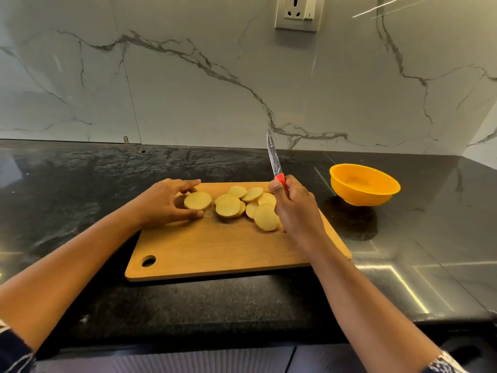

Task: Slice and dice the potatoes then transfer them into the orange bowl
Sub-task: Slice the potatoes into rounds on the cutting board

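My left hand (164,200) around a potato piece (197,201), right hand (295,208) tight on the upright knife (274,160), orange bowl (364,184) at three o'clock of the slices (243,204).

Matt, smooth, fine-grained wood: cutting board (215,249). Polished black speckled stone, glossy, mirror-like glare: countertop (80,179). White grey-veined marble-look slab, soft sheen: backsplash (188,90). Smooth plastic: orange bowl (363,197). Patterned metal blade, red plastic handle: knife (273,157). Pale, smooth cut faces: potato slices (228,206).

Pale yellow potato slices (228,206) are lying on a tan wooden board (215,246), an orange plastic bowl (349,193) sitting on the speckled black bench (188,305).
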A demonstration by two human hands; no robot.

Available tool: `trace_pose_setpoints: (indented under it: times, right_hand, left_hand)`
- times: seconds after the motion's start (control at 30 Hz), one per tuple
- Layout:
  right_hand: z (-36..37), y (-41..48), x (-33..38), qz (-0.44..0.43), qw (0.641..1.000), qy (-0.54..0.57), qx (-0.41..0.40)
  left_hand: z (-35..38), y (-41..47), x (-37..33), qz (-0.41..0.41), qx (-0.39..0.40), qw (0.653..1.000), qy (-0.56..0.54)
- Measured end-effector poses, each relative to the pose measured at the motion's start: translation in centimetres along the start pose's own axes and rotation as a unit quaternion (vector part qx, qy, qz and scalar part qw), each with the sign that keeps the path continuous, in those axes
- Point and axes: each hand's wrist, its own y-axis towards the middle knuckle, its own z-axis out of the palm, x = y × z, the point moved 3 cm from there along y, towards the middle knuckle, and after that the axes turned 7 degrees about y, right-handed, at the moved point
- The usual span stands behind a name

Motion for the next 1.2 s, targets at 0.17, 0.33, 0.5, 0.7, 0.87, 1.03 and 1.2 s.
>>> trace_pose_setpoints:
  times: [0.17,0.33,0.5,0.7,0.87,1.03,1.2]
  right_hand:
    - [-0.8,0.1,-0.4,0.000,0.999,-0.002,-0.038]
    - [-1.0,0.5,-0.5,-0.008,0.998,-0.013,-0.053]
    - [-1.6,0.8,-1.0,-0.016,0.996,-0.021,-0.081]
    - [-4.9,1.9,-3.7,0.011,0.990,-0.032,-0.137]
    - [-5.3,2.4,-4.2,0.030,0.989,-0.024,-0.143]
    - [-5.3,2.6,-4.8,0.033,0.988,-0.013,-0.151]
    - [-5.0,2.8,-4.7,0.010,0.989,-0.010,-0.150]
  left_hand:
    - [-0.2,0.0,-1.1,-0.002,-0.032,0.999,0.010]
    - [0.3,0.6,-3.2,-0.016,-0.019,0.999,0.026]
    - [1.1,2.2,-5.7,-0.023,0.026,0.999,0.022]
    - [0.6,3.0,-5.5,-0.060,0.044,0.993,-0.090]
    - [0.5,6.8,-10.0,0.017,0.043,0.993,-0.105]
    - [2.2,11.9,-14.3,0.052,0.144,0.987,-0.050]
    - [2.4,13.0,-13.7,0.065,0.099,0.992,-0.048]
